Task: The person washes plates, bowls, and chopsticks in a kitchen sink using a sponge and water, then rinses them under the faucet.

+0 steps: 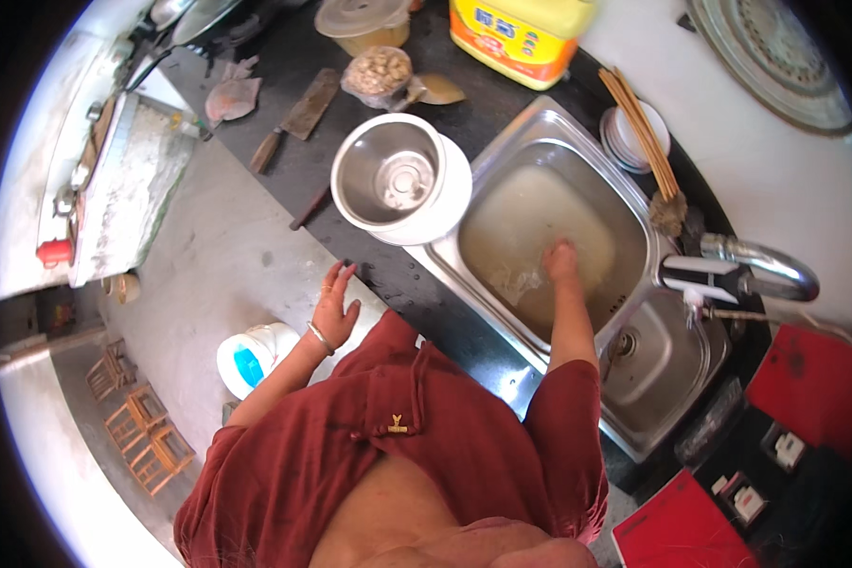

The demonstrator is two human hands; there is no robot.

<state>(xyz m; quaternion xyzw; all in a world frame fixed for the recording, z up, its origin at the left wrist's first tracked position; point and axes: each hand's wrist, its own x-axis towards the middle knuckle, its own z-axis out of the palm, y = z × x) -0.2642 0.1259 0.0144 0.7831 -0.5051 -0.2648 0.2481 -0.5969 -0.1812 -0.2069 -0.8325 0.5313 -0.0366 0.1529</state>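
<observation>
My right hand (561, 259) reaches into cloudy, brownish water (532, 206) in the large basin of a stainless steel sink (554, 117). Its fingers are under the surface, so whether they hold anything is hidden. My left hand (335, 312), with a bangle at its wrist, hovers empty by the front edge of the black counter (433, 284), fingers extended and thumb apart. Between the hands, left of the basin, a steel pot (387, 170) rests on white dishware (458, 181) that reaches the sink's rim. A chrome faucet (767, 266) points away from the large basin.
A cleaver (311, 105) lies on the counter's left part, near a bag of light-coloured pieces (376, 71) and a lidded tub (364, 28). Behind the sink stand a yellow jug (515, 42), small dishes (614, 142) and chopsticks (639, 128). A smaller basin (653, 376) adjoins; a white bucket (284, 341) is on the floor.
</observation>
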